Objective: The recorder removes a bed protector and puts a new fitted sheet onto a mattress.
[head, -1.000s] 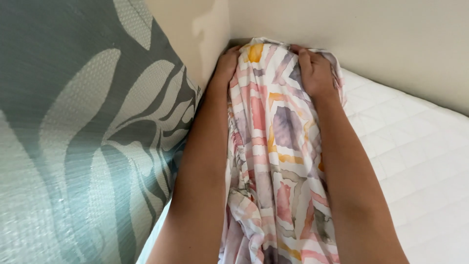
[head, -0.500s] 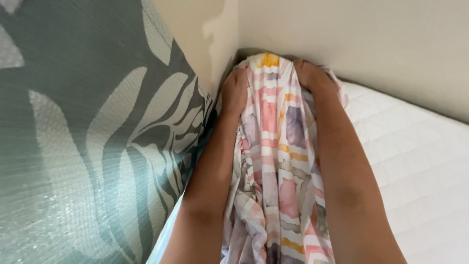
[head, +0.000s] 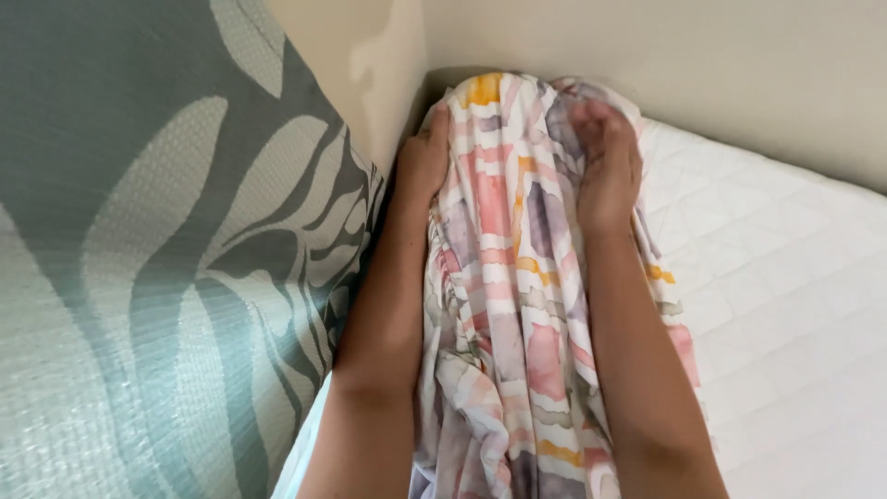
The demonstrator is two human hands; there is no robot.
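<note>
**Patterned sheet pushed into the bed's far corner**

Head view, looking down along 2 bare forearms toward the corner where 2 cream walls [head: 647, 65] meet. Between the arms, a bunched sheet [head: 517, 305] in pink, lilac, orange and white blocks, running from the bottom edge up to the corner and heaped over the top of the white quilted mattress [head: 785, 277]. Left hand [head: 423, 162] pressed against the left side of the bundle, fingers curled down and partly tucked out of sight between fabric and wall; closed on the cloth as far as can be seen, though the fingertips stay hidden. Right hand [head: 605, 162] clamped over the upper right of the bundle, fingers bent and sunk into the folds, gripping a fistful. Both hands set at the corner itself, probably because the gathered edge has to wrap over the mattress corner there; arms held close and parallel, likely to keep the loose cloth bunched between them rather than spreading. At the left, a large upright cushion or padded panel [head: 157, 277] in grey-green with pale leaf shapes, standing just beside the left forearm and filling nearly half the picture. To the right, bare quilted mattress, uncovered. No packages, labels or signs visible anywhere in this view
</note>
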